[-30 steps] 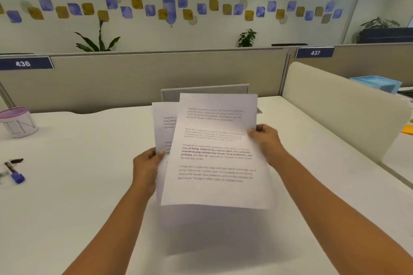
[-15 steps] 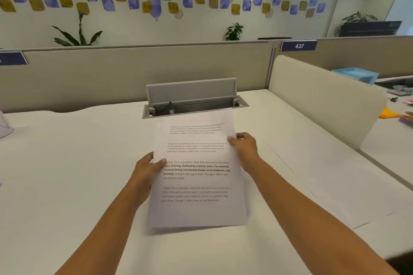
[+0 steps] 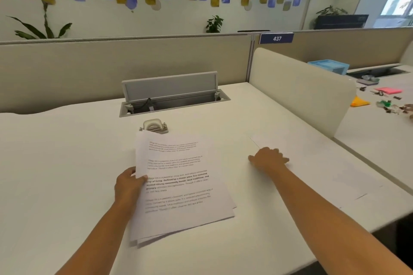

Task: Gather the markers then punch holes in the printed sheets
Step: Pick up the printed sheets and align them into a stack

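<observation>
A small stack of printed sheets (image 3: 178, 185) lies on the white desk (image 3: 67, 163), slightly fanned at its near edge. My left hand (image 3: 128, 184) pinches the stack's left edge, thumb on top. The stack's far edge reaches a silver hole punch (image 3: 154, 126) standing just beyond it. My right hand (image 3: 269, 159) is off the stack, palm down to its right, fingers curled over a blank white sheet (image 3: 312, 163) that lies flat on the desk. No markers are in view.
An open cable tray with a raised grey lid (image 3: 172, 94) sits in the desk behind the punch. A cream divider panel (image 3: 299, 87) borders the right side. Beyond it, the neighbouring desk holds a blue tray (image 3: 329, 66), sticky notes and small clutter.
The sheets came down from the air onto the desk. My right hand let go of them and moved right. My view turned right, so the punch now shows and the markers left the frame.
</observation>
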Tool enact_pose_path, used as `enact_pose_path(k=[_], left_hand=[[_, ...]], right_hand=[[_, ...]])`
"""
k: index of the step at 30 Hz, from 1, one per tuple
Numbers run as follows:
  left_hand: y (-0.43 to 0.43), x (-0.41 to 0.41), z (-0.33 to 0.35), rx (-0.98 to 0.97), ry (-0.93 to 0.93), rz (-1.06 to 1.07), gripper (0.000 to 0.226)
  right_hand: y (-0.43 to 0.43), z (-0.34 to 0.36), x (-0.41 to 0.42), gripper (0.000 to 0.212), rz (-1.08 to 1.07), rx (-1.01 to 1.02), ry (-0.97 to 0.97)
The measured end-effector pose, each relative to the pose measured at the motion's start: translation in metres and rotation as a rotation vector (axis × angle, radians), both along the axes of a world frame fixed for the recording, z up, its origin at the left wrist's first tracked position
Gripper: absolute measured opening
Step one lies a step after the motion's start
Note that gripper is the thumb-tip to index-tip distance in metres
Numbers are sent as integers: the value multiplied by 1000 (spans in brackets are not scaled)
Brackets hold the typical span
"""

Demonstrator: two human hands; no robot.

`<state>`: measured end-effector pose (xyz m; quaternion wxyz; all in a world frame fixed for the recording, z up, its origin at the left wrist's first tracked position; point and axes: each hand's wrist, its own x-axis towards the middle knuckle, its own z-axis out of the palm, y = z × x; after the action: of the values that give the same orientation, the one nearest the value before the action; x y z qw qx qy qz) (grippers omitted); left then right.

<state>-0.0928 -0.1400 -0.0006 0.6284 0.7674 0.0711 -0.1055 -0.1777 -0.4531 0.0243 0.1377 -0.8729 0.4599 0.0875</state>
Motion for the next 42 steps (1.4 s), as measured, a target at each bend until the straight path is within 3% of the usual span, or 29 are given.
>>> enact_pose_path(k=[4, 11, 15, 19, 22, 26, 35, 39, 42], left_hand=[[1, -1, 1, 121, -62, 95, 40], [4, -3, 0, 83, -42, 92, 38], [6, -12, 0, 90, -118, 81, 39], [6, -17, -1, 96, -172, 83, 42], [6, -17, 0, 78, -165, 88, 43], [8, -13, 2, -10, -105, 130, 38], [12, -2, 4, -109, 23, 110, 24], [14, -2, 13, -134, 18, 97, 26], [17, -1, 14, -139, 10, 90, 29]], right_hand=[[6, 1, 1, 40, 113, -28, -36], [23, 4, 13, 17, 308, -241, -25], [30, 3, 17, 28, 394, -351, -21], [33, 7, 19, 18, 422, -385, -25], [38, 13, 24, 37, 407, -356, -152], [56, 33, 34, 4, 358, -261, -394], [79, 103, 60, 36, 311, -29, -691], [80, 128, 66, 32, 331, 327, -919], [77, 142, 65, 18, 276, 654, -1078]])
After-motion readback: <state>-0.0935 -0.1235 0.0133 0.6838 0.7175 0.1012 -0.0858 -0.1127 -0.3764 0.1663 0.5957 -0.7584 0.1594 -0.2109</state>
